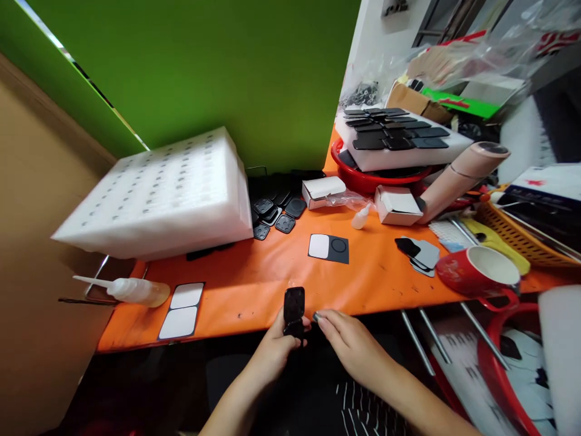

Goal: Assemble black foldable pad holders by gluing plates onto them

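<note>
My left hand [280, 348] is closed around a black two-panel piece [295, 304], its rounded square panels one above the other, held upright just in front of the table edge. Close to its right side, my right hand [345, 336] pinches with thumb and forefinger; a tiny dark bit shows at the fingertips, too small to name. A dark card [336, 257] with a white square and a ring mark lies on the orange table [258, 278] beyond my hands. Several black rounded-square pieces [285, 223] are heaped behind it.
A white foam block [158, 200] stands at left, near a spouted bottle [138, 292] and a white-panelled card [181, 310]. To the right are a small dropper bottle [361, 217], white boxes [397, 204], a pink flask [463, 178], a red mug [472, 272] and a red basin [376, 180].
</note>
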